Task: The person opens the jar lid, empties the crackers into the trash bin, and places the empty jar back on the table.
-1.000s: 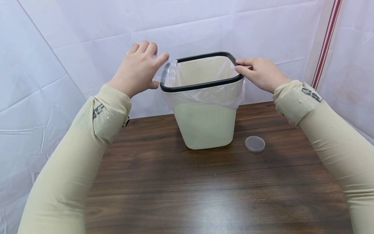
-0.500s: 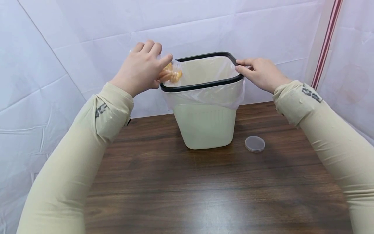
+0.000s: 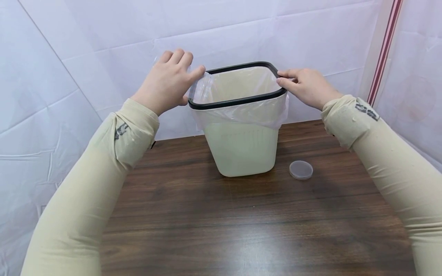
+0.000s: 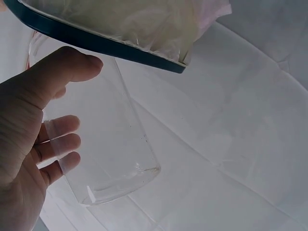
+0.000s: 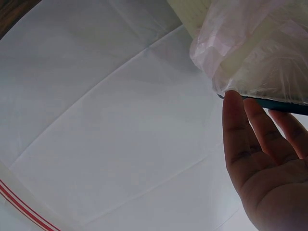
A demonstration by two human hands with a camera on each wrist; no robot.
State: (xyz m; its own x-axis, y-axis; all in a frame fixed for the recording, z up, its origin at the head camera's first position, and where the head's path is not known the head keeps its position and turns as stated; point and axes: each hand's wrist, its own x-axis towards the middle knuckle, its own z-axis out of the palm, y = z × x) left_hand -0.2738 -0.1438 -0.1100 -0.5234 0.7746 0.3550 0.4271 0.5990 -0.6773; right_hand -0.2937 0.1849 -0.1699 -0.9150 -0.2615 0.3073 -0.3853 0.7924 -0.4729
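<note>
Left hand: the left hand (image 3: 165, 82) is curled round a clear jar (image 4: 103, 144), thumb on one side and fingers (image 4: 60, 144) on the other.
Jar's place: inside the grip, with its open end at the thumb-side tip of the hand, touching the near-left corner of the bin's black rim (image 3: 238, 101).
Jar's long axis: tipped over, mouth toward the bin (image 3: 241, 147), base pointing back past the knuckles; it looks empty.
Right hand: the right hand (image 3: 305, 86) has its fingers nearly straight, their tips resting on the opposite side of the rim over the bag (image 3: 241, 115).
Nearer hand: the left; the jar is well apart from the right fingers.
Lid: a round lid (image 3: 301, 170) lies on the table (image 3: 241, 222), below the right hand.
</note>
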